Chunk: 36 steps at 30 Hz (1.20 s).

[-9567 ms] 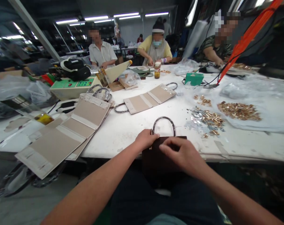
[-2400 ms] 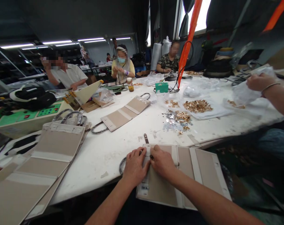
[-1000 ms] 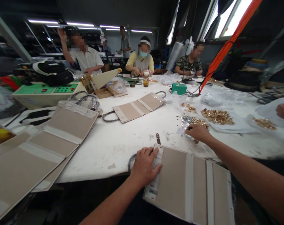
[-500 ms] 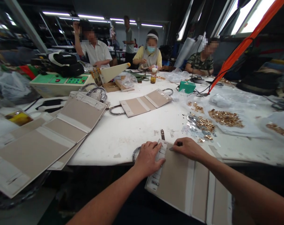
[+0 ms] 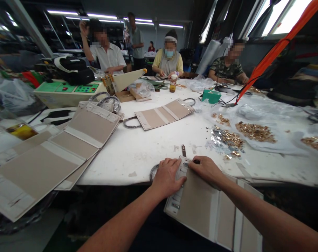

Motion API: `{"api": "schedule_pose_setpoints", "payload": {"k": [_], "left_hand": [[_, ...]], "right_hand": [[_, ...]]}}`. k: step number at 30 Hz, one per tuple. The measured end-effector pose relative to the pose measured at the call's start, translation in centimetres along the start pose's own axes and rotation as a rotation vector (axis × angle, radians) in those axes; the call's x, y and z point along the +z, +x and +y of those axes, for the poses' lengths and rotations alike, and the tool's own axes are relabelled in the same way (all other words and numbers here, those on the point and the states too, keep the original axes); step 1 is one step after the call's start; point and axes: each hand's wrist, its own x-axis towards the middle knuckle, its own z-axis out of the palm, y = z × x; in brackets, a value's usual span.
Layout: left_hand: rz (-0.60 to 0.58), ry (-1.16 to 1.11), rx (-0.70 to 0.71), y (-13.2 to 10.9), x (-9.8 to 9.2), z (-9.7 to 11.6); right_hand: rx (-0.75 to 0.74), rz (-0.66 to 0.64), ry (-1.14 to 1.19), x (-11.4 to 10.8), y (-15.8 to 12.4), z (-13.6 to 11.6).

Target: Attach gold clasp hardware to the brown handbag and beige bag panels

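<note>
A beige folded-panel piece (image 5: 198, 206) with white strips lies at the table's front edge and reaches over it. My left hand (image 5: 168, 176) rests on its white left border, thumb and fingers apart. Near the top of that border, my right hand (image 5: 205, 169) is closed in a pinch; what it holds is too hidden to name. Beside its fingertips a small metal part (image 5: 185, 164) sits on the border, and another metal part (image 5: 175, 205) is lower down. A dark metal strip (image 5: 183, 150) sticks out beyond the top edge. A dark looped handle (image 5: 153, 172) shows left of my left hand.
Similar beige panels (image 5: 43, 171) are stacked at the left, and one more (image 5: 164, 114) lies mid-table. Gold metal pieces (image 5: 255, 132) are heaped at the right. A machine (image 5: 67, 91), a green box (image 5: 211, 96) and a jar (image 5: 173, 84) stand farther back. Several people are beyond.
My right hand has shifted slightly left and down toward the white border, where a small metal part now shows by its fingertips. My left hand stays almost in place.
</note>
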Motion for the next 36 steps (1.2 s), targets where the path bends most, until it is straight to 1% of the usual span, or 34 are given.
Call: {"api": "schedule_pose_setpoints", "payload": {"k": [6, 9, 12, 15, 20, 25, 27, 31, 36], "left_hand": [[-0.01, 0.006, -0.008, 0.1, -0.2, 0.1], [-0.013, 0.002, -0.009, 0.1, -0.3, 0.3], [-0.015, 0.002, -0.006, 0.1, -0.3, 0.3], [-0.014, 0.006, -0.012, 0.2, -0.3, 0.4], [-0.023, 0.004, -0.015, 0.2, -0.5, 0.4], [-0.024, 0.008, -0.015, 0.2, -0.4, 0.4], [-0.021, 0.01, -0.014, 0.2, -0.3, 0.3], [-0.018, 0.006, -0.014, 0.3, -0.3, 0.4], [-0.02, -0.001, -0.017, 0.3, -0.5, 0.5]], "right_hand": [[0.009, -0.008, 0.043, -0.2, 0.0, 0.1], [0.024, -0.069, 0.177, -0.4, 0.1, 0.3], [0.057, -0.175, 0.307, -0.5, 0.2, 0.6], [0.041, -0.232, 0.252, -0.5, 0.5, 0.7], [0.045, -0.17, 0.109, -0.4, 1.0, 0.2], [0.041, -0.179, 0.06, -0.7, 1.1, 0.1], [0.058, -0.185, 0.068, -0.7, 1.1, 0.0], [0.101, -0.232, 0.155, -0.8, 1.1, 0.0], [0.107, -0.251, 0.172, -0.6, 1.2, 0.5]]}}
